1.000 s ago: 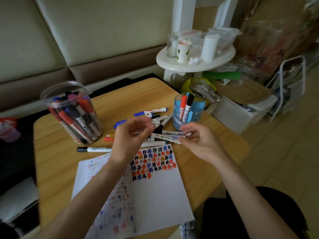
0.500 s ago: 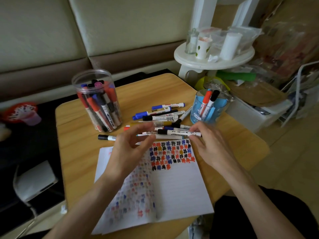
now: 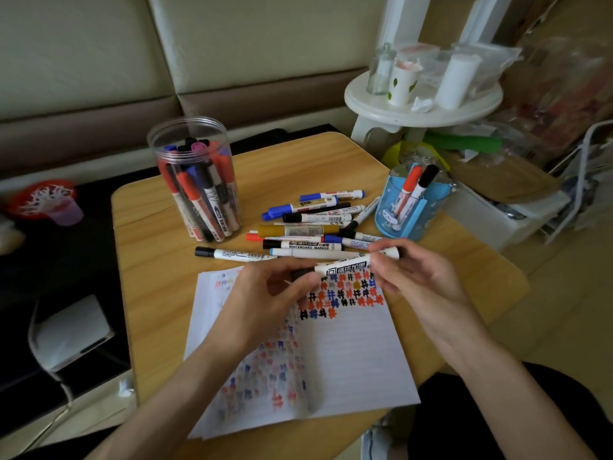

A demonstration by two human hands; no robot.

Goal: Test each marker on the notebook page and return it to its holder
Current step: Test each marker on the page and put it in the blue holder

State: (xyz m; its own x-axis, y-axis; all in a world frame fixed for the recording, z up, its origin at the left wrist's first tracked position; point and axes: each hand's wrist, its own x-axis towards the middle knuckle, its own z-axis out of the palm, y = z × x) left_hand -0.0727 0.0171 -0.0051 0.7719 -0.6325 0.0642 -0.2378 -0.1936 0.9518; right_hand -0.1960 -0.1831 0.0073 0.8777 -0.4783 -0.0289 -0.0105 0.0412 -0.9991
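A white whiteboard marker [image 3: 345, 265] with a black cap is held level above the top of the open notebook [image 3: 348, 360]. My left hand [image 3: 265, 303] pinches its capped end and my right hand [image 3: 414, 277] grips its barrel end. The page carries rows of coloured hash marks [image 3: 341, 293]. Several loose markers [image 3: 308, 227] lie in a pile just beyond the notebook. A clear jar [image 3: 195, 177] full of markers stands at the back left. A blue holder [image 3: 411, 204] with a red and a black marker stands at the right.
The wooden table [image 3: 149, 293] ends close to the notebook's left and right. A white round side table [image 3: 421, 107] with cups stands behind the holder. A white bin [image 3: 504, 210] and clutter fill the floor at right. A sofa lies beyond the table.
Both hands closed on one marker from the pile and lifted it over the notebook's top edge. The camera tilted down and left, bringing the table nearer the centre.
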